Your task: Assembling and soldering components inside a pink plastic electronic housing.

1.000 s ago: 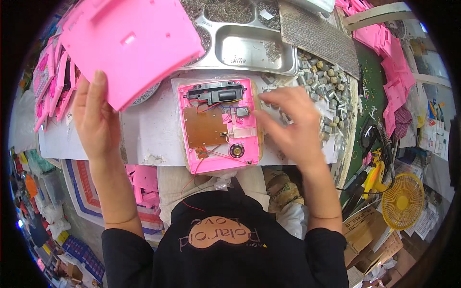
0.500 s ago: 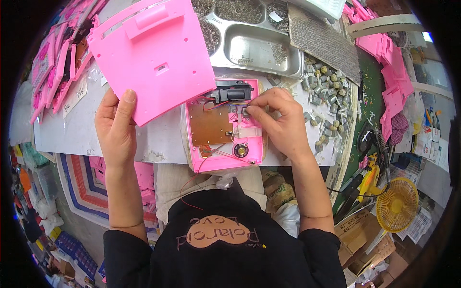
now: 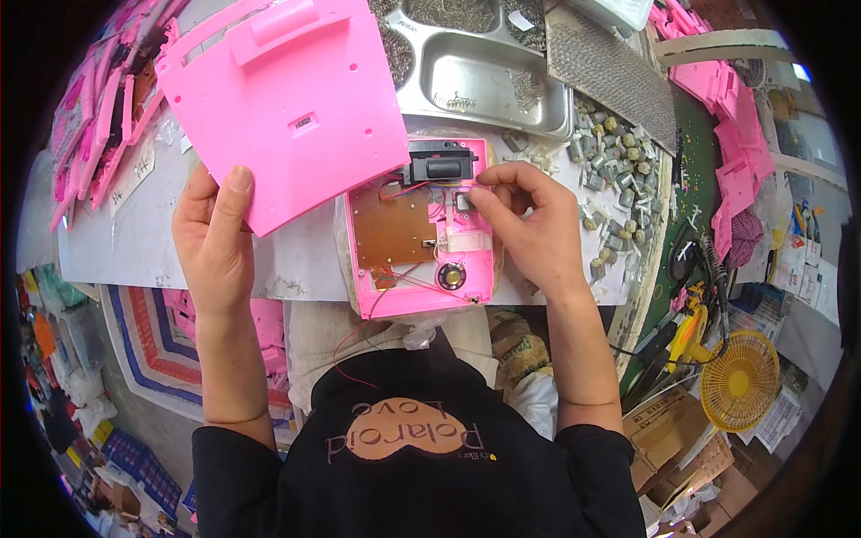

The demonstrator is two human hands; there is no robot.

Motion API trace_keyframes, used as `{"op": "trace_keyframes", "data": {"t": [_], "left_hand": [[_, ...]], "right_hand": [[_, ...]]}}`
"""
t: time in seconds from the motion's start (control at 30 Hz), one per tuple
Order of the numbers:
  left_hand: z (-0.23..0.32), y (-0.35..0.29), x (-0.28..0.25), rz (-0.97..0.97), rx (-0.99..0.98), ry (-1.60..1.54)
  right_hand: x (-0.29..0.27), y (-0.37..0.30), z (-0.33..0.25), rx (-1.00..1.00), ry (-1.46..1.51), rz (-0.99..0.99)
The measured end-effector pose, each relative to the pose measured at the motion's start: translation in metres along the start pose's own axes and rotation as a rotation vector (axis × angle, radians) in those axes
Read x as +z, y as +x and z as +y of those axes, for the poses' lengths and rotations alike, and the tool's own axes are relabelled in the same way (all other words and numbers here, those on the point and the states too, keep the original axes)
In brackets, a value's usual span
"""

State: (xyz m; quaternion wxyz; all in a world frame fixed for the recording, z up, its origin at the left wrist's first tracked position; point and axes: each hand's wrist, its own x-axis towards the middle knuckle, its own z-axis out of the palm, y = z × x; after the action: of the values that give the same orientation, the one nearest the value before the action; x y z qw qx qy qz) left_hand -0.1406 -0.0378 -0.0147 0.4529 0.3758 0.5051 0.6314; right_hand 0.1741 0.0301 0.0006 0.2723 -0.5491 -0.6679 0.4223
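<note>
My left hand point(image 3: 218, 220) grips the lower corner of a flat pink plastic cover point(image 3: 287, 117), thumb on top, and holds it up at a tilt. Below it a pink plastic housing point(image 3: 404, 309) lies open on the table. Inside are a brown circuit board point(image 3: 390, 229), a black plastic module point(image 3: 441, 168), a small round speaker point(image 3: 451, 276) and thin wires. My right hand point(image 3: 529, 220) reaches into the housing's upper right, thumb and fingers closed together. Its thumb tip is at a small grey metal block point(image 3: 464, 202); whatever lies between the fingers is hidden.
A metal compartment tray point(image 3: 493, 76) with small screws stands beyond the housing. Several grey metal parts with white shafts point(image 3: 619, 170) lie scattered on the right, beside a textured grey sheet point(image 3: 610, 76). Pink plastic parts point(image 3: 99, 117) are stacked at the far left. A yellow fan point(image 3: 740, 381) stands lower right.
My right hand's fingertips have shifted slightly right, leaving more of the small grey block visible. The cover in my left hand has moved slightly, and the whole view has shifted a little.
</note>
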Motion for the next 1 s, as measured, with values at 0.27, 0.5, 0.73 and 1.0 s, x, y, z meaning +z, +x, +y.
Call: {"op": "trace_keyframes", "data": {"t": [0.27,0.5,0.73,1.0], "left_hand": [[0.016,-0.006,0.027,-0.074,0.0,-0.156],[0.042,0.008,0.098,-0.246,-0.033,-0.083],[0.004,-0.025,0.085,-0.712,0.575,0.908],[-0.007,-0.035,0.078,-0.718,0.688,1.009]], "right_hand": [[-0.012,-0.023,-0.012,-0.225,0.398,0.052],[-0.029,0.003,-0.05,-0.183,0.727,0.015],[-0.073,-0.037,-0.009,-0.145,0.786,0.347],[-0.082,-0.07,0.02,-0.132,0.824,0.372]]}}
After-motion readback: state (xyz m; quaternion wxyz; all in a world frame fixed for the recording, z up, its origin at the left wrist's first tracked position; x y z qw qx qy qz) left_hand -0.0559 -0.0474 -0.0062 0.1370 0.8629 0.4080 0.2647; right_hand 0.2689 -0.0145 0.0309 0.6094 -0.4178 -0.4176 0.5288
